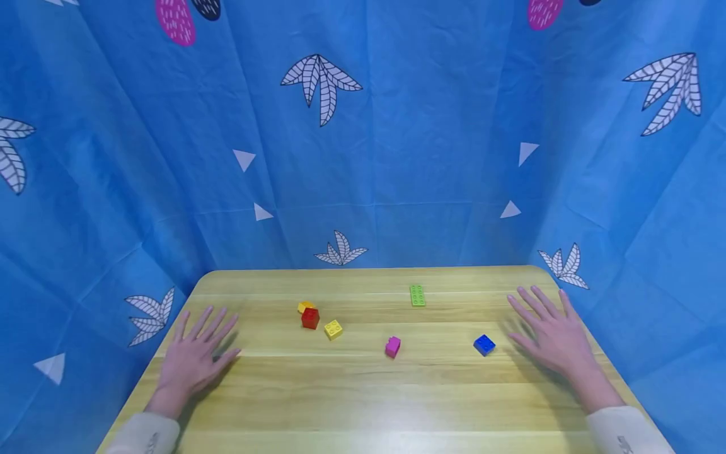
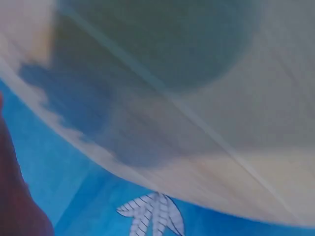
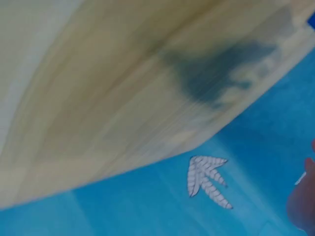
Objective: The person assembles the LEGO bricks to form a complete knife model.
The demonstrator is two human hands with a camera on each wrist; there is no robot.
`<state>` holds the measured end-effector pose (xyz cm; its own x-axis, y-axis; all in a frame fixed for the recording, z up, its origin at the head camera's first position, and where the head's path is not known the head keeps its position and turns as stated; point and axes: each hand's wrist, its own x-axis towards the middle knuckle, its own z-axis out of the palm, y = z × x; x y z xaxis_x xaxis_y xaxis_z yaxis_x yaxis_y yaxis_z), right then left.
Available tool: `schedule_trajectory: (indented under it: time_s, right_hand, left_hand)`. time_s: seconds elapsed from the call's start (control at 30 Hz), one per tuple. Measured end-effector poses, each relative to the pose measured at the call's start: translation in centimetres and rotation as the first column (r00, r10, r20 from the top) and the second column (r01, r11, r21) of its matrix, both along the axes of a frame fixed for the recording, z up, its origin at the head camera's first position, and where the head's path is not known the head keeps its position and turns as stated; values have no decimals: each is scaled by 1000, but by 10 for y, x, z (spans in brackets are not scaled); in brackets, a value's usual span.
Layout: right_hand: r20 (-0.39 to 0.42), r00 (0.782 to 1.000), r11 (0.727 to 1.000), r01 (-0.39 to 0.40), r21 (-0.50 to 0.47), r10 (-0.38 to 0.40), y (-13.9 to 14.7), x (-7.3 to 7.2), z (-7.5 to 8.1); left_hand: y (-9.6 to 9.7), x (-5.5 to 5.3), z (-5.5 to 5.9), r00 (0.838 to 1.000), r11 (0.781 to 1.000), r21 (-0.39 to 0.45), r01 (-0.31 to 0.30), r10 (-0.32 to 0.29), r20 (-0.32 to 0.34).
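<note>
In the head view my left hand [image 1: 191, 359] is over the table's left side, palm down with fingers spread and nothing held. My right hand [image 1: 550, 334] is likewise spread over the right side, nearest to a blue toy brick [image 1: 484, 345]. Left of the middle, a red brick [image 1: 310, 318] overlaps an orange-yellow brick [image 1: 305, 306] behind it. Beside them lies a yellow brick [image 1: 333, 330]. A magenta brick [image 1: 392, 347] lies near the middle, tipped on its side, and a long green brick [image 1: 417, 296] lies farther back.
A light wooden table [image 1: 351, 403] with rounded back corners carries the bricks. Blue curtain cloth [image 1: 420, 157] with white leaf prints hangs behind it and along both sides. In the right wrist view, a corner of the blue brick [image 3: 311, 20] shows at the edge.
</note>
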<state>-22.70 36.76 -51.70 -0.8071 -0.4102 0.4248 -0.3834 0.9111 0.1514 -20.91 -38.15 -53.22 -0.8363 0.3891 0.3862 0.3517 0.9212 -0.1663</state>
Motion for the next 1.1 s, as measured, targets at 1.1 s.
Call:
schedule_trajectory:
  time_s: [1.1]
  right_hand:
    - [501,829,637,249,-729,250,-157,-85,-7]
  left_hand:
    - [176,-49,-12,841,307,834,-459,-154,519]
